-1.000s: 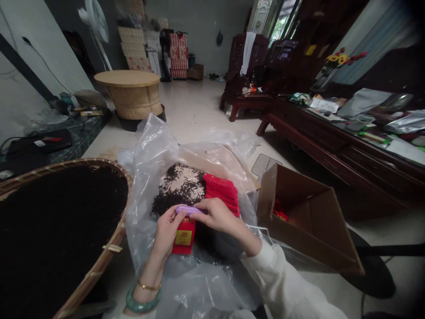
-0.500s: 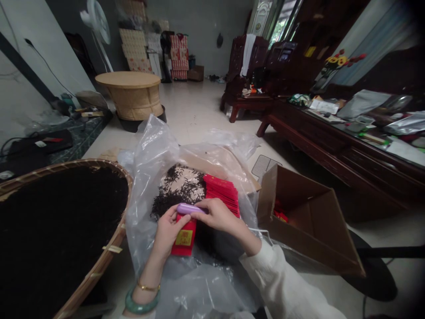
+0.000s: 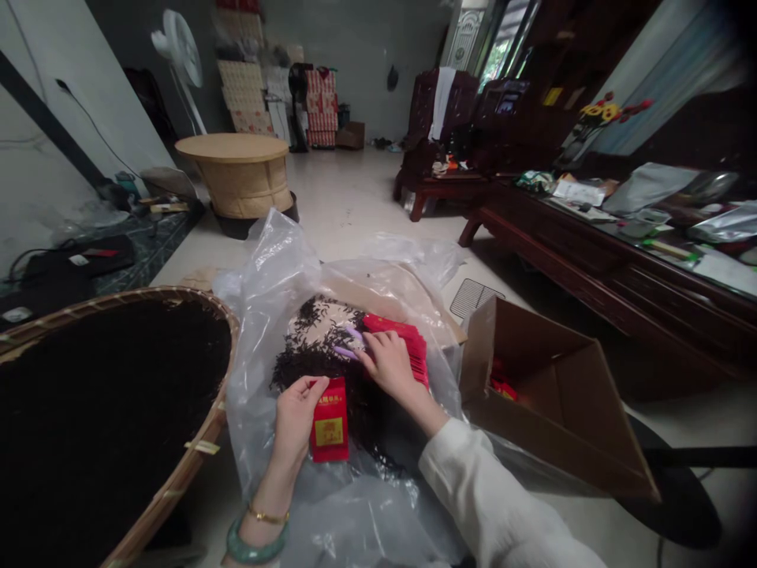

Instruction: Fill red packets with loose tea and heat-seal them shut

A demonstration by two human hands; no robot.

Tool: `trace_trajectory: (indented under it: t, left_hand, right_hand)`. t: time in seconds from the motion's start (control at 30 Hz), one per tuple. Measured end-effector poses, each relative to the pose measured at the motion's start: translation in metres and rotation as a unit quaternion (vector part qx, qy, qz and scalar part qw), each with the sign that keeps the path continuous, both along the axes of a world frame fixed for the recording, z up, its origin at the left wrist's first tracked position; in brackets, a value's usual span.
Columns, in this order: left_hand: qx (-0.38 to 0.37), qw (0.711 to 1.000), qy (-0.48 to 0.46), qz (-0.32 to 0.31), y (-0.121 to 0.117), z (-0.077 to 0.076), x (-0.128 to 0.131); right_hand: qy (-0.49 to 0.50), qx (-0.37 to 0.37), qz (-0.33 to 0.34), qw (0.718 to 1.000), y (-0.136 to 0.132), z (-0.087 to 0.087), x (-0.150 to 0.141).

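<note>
My left hand (image 3: 300, 416) pinches the top edge of a red packet (image 3: 331, 448) with gold lettering and a yellow label, holding it upright over the clear plastic sheet (image 3: 263, 296). My right hand (image 3: 387, 360) is closed on a purple scoop (image 3: 344, 353) at the edge of the loose dark tea leaves (image 3: 307, 359). Only the scoop's purple edges show; the fingers cover the rest. Just beyond that hand, a row of flat red packets (image 3: 417, 347) stands packed together, partly hidden by the fingers.
At my left stands a wide woven basket (image 3: 221, 394) full of dark leaves. On the right, an open cardboard box (image 3: 561, 402) holds some red packets. Behind are a round-topped wooden stand (image 3: 236, 150), a wire rack (image 3: 473, 297) and a long dark wooden table (image 3: 568, 237).
My right hand has moved the purple scoop from the packet's top, away and to the right, down to the leaves. My left hand still holds the packet, now with its front more visible.
</note>
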State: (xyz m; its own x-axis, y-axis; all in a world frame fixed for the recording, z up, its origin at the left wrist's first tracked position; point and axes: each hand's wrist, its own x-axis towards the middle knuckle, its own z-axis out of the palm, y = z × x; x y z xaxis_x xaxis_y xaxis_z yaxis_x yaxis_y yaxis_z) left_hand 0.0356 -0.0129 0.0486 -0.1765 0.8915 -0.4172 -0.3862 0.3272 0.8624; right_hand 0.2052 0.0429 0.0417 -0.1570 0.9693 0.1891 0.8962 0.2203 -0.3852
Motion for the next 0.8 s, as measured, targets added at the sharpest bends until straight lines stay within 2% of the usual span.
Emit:
trace_trajectory:
  t: [0.07,0.17,0.3,0.4,0.5,0.63,0.8]
  left_hand:
    - [0.014,1.000,0.007,-0.002,0.000,-0.002,0.000]
    - [0.045,0.998,0.034,-0.013,0.000,-0.004,0.000]
    - [0.041,0.999,0.022,-0.011,0.000,-0.003,-0.005]
    - [0.032,0.999,0.012,0.003,0.000,-0.002,-0.008]
    - [0.044,0.999,0.022,0.002,-0.002,-0.003,-0.007]
    - [0.075,0.996,0.054,0.002,-0.004,-0.002,-0.004]
    - [0.065,0.992,0.104,0.006,-0.004,0.001,-0.003]
  right_hand:
    - [0.110,0.015,0.053,0.992,-0.009,0.002,-0.007]
    - [0.276,0.001,0.139,0.951,-0.023,0.002,-0.019]
    - [0.389,-0.021,0.101,0.916,-0.030,-0.002,-0.026]
    - [0.419,-0.074,0.081,0.902,-0.031,-0.002,-0.023]
    - [0.438,-0.119,0.096,0.886,-0.033,0.000,-0.021]
    - [0.415,-0.092,0.092,0.900,-0.035,0.001,-0.023]
    - [0.392,-0.093,0.104,0.910,-0.036,0.004,-0.023]
